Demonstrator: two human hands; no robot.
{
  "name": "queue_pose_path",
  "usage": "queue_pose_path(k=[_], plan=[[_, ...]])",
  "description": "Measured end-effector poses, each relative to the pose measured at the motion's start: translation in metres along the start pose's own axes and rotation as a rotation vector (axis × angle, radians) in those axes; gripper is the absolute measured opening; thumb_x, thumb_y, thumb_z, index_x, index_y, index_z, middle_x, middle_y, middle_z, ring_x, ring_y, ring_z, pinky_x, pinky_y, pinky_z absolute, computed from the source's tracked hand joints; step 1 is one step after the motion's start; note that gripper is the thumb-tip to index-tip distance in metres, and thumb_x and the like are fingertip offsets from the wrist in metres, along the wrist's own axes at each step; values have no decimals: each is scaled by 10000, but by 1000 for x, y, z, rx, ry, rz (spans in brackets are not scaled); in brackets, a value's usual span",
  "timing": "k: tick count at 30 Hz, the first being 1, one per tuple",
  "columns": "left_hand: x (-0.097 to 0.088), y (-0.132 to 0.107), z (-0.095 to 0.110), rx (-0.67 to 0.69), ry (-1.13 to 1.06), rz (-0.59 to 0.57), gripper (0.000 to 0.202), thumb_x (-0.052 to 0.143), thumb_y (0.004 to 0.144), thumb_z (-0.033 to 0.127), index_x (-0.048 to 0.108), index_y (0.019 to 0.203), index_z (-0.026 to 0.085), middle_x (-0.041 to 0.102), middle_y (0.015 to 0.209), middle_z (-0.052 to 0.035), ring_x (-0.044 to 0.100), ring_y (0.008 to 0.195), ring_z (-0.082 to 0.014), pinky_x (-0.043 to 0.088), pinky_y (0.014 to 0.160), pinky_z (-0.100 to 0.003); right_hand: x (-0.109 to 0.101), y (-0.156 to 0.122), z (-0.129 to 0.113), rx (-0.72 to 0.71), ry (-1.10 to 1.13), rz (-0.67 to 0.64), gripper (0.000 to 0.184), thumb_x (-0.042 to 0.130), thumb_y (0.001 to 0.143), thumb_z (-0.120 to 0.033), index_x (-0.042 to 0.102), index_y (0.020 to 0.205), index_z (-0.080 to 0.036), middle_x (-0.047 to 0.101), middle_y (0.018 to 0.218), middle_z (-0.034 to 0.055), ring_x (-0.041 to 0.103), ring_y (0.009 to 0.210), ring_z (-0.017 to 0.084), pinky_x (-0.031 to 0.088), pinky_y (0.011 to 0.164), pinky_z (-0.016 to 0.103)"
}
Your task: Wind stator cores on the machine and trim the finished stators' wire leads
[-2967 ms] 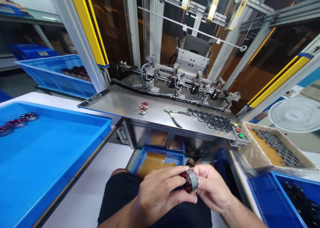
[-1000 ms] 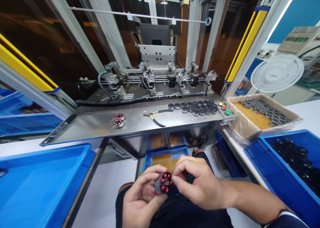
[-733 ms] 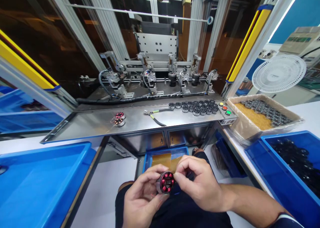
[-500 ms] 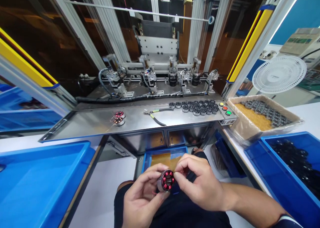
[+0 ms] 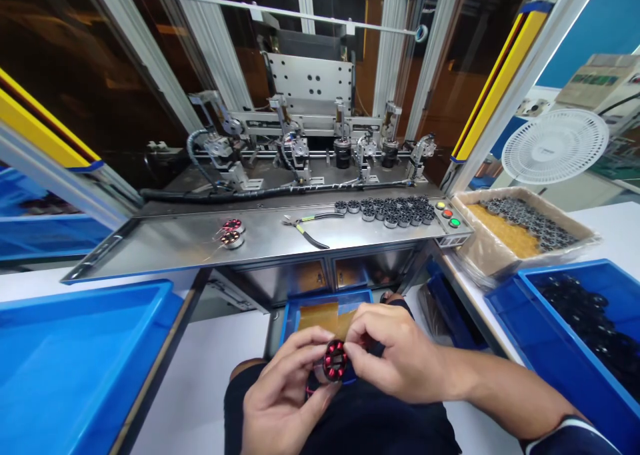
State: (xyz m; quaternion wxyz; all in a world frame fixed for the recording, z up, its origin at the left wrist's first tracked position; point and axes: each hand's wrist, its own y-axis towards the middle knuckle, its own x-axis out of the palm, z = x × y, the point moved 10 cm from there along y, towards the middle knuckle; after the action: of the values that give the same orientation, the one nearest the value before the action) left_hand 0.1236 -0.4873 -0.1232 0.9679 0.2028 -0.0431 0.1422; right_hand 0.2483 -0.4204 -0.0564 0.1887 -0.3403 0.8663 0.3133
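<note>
A round motor stator [image 5: 334, 362] with red copper windings and a grey rim is gripped in my left hand [image 5: 287, 392], thumb below and fingers above, over my lap. Its wound face is turned toward me and to the right. At the stator's right edge my right hand [image 5: 395, 355] is closed, thumb and forefinger pinched together; whether a thin wire is between them is too small to tell. A reddish wire end shows under the stator near my left palm. On the metal ledge lie two wound stators [image 5: 233, 234] and a pair of cutting pliers [image 5: 307, 227].
Several bare stators [image 5: 400, 212] stand on the ledge beside the button box [image 5: 453, 222]. A lined carton [image 5: 500, 248] and a blue bin of black parts [image 5: 520, 308] are at right. A blue tray [image 5: 85, 348] sits at left. Behind is a winding machine [image 5: 310, 85].
The view has shifted slightly. My left hand still holds the stator, and my right fingers stay pinched at its edge with only a small movement.
</note>
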Motion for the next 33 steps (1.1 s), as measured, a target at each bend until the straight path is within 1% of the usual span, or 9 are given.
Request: queue_pose_path(k=[6, 9, 12, 17, 22, 25, 29, 31, 33], plan=[[2, 3, -4, -27, 5, -12, 367, 764, 715, 36, 753, 1011, 253, 710, 1084, -81, 736, 957, -226, 620, 760, -262, -1, -7, 8, 19, 58, 136, 140, 562, 851, -156, 544, 716, -188, 540, 649, -16, 482, 582, 101, 409, 560, 223], [3, 2, -5, -33, 0, -27, 360, 755, 728, 41, 746, 1016, 257, 705, 1087, -78, 737, 949, -224, 621, 750, -262, 0, -9, 11, 53, 70, 151, 137, 566, 848, -149, 549, 716, -185, 539, 654, -12, 497, 585, 103, 414, 561, 222], [3, 0, -4, -21, 18, -44, 387, 748, 738, 36, 731, 1048, 266, 693, 1104, -73, 736, 956, -217, 619, 760, -256, -1, -8, 10, 57, 35, 123, 128, 569, 866, -158, 573, 740, -176, 558, 667, -1, 513, 599, 112, 424, 573, 228], [6, 0, 2, 40, 90, -57, 379, 723, 767, 41, 713, 1082, 252, 668, 1122, -82, 712, 1015, -217, 615, 798, -258, -2, -3, -1, -23, -70, 17, 82, 583, 861, -175, 609, 785, -157, 637, 716, 45, 560, 639, 134, 444, 614, 250], [11, -2, 10, 152, 214, -92, 387, 705, 782, 36, 695, 1114, 235, 660, 1115, -91, 701, 1010, -208, 609, 836, -275, 1, 4, 0, -31, -195, -71, 131, 579, 820, -129, 602, 700, -174, 617, 631, 12, 542, 599, 129, 399, 583, 248], [11, -2, 11, 180, 257, -91, 391, 698, 786, 28, 688, 1122, 227, 661, 1109, -90, 704, 996, -202, 609, 842, -279, 4, 5, -4, -97, -261, -82, 136, 571, 818, -113, 605, 703, -175, 616, 636, 10, 524, 593, 128, 384, 570, 252], [10, -2, 10, 177, 231, -83, 402, 691, 780, 8, 682, 1114, 232, 659, 1125, -79, 696, 1023, -186, 603, 841, -246, 5, 2, -12, -227, -280, -7, 153, 530, 828, -83, 579, 717, -176, 608, 635, 15, 496, 580, 132, 387, 555, 255], [10, -1, 8, 150, 195, -79, 398, 691, 775, 2, 681, 1098, 235, 660, 1133, -75, 694, 1037, -182, 598, 850, -238, 4, 0, -12, -243, -256, 57, 150, 522, 826, -79, 561, 722, -180, 601, 632, 14, 489, 575, 131, 391, 550, 255], [10, 0, 5, 115, 144, -70, 392, 697, 767, -1, 682, 1077, 238, 663, 1135, -68, 700, 1028, -178, 597, 845, -228, 1, -2, -9, -219, -214, 120, 144, 532, 823, -90, 544, 716, -186, 592, 630, 8, 484, 571, 127, 397, 553, 254]])
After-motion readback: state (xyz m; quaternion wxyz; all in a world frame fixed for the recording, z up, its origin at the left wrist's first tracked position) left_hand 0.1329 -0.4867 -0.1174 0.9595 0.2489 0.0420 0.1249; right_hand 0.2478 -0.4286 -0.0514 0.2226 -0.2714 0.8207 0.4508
